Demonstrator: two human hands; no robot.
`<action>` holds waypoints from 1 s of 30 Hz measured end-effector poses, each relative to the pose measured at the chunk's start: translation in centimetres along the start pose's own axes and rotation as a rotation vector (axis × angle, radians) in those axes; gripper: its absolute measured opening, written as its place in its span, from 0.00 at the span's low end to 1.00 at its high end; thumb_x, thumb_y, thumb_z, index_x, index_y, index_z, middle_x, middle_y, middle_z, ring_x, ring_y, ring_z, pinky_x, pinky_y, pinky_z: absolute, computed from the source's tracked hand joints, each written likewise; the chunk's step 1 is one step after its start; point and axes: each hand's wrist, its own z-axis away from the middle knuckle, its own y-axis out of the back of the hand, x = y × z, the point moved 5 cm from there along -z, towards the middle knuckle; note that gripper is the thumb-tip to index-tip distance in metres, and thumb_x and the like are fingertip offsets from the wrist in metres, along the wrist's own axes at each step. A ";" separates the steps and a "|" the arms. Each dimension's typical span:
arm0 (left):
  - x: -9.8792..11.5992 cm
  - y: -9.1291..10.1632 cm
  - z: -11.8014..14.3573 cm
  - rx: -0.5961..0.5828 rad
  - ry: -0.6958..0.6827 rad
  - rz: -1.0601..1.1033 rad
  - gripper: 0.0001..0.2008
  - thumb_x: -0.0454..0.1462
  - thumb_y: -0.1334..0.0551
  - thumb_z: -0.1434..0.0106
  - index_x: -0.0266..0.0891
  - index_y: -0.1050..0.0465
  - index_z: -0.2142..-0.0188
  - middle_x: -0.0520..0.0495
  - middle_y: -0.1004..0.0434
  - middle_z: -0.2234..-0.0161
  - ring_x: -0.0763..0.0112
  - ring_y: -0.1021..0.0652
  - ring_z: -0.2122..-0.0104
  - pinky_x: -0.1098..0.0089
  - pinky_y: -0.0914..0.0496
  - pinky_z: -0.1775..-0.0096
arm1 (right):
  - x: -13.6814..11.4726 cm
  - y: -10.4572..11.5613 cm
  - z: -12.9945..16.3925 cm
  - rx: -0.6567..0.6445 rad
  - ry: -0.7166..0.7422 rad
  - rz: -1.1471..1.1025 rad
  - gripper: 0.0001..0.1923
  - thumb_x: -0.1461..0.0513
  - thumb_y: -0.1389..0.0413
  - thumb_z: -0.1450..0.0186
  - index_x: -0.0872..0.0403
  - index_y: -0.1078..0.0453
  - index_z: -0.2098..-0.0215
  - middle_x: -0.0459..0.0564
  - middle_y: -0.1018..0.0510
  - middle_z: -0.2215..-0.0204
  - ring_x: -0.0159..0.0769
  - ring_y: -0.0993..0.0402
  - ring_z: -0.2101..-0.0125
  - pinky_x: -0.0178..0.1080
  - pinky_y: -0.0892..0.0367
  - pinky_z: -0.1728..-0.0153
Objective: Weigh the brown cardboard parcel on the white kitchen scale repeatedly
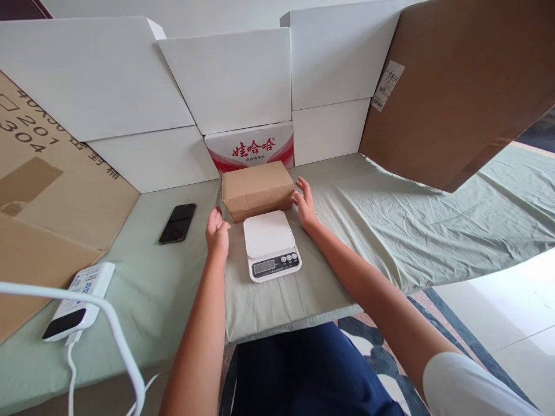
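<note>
Currently both hands are open and hold nothing: the left hand point(217, 230) hovers just off the near left corner of the cardboard box point(257, 189), while the right hand point(304, 203) lies at its right end, fingertips apparently touching. As judged, the box is not yet lifted; it rests on the cloth-covered table point(390, 231) directly behind the kitchen scale point(270, 244), whose platform is bare. Its long axis runs left to right, broad face up. A phone point(177, 222) lies left of the scale.
</note>
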 end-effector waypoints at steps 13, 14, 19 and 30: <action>-0.1 -1.0 0.4 -0.072 0.072 0.033 0.43 0.30 0.40 0.55 0.35 0.34 0.35 0.33 0.37 0.31 0.50 0.38 0.30 0.57 0.41 0.33 | -0.4 -0.3 0.2 -0.052 -0.011 -0.089 0.35 0.45 0.48 0.32 0.44 0.45 0.31 0.55 0.34 0.33 0.48 0.31 0.39 0.56 0.34 0.38; -0.2 -1.1 0.4 -0.073 0.079 0.033 0.43 0.30 0.40 0.55 0.35 0.34 0.35 0.33 0.37 0.31 0.50 0.38 0.30 0.57 0.41 0.33 | -0.6 -0.3 0.3 -0.062 -0.001 -0.081 0.35 0.45 0.48 0.32 0.44 0.45 0.30 0.55 0.34 0.33 0.48 0.30 0.40 0.56 0.34 0.38; -0.3 -1.5 0.4 -0.097 0.104 0.048 0.45 0.30 0.40 0.57 0.36 0.33 0.35 0.36 0.36 0.31 0.50 0.37 0.31 0.57 0.41 0.33 | -1.2 -0.5 0.4 -0.081 0.050 -0.009 0.35 0.44 0.47 0.32 0.45 0.43 0.30 0.53 0.34 0.33 0.49 0.34 0.36 0.54 0.37 0.36; 3.1 -1.5 1.0 -0.053 -0.029 0.095 0.46 0.31 0.40 0.57 0.34 0.35 0.34 0.33 0.38 0.31 0.50 0.37 0.31 0.57 0.41 0.33 | -3.2 -1.0 0.9 -0.205 0.259 0.034 0.45 0.40 0.47 0.32 0.45 0.57 0.25 0.55 0.46 0.28 0.49 0.39 0.33 0.52 0.34 0.36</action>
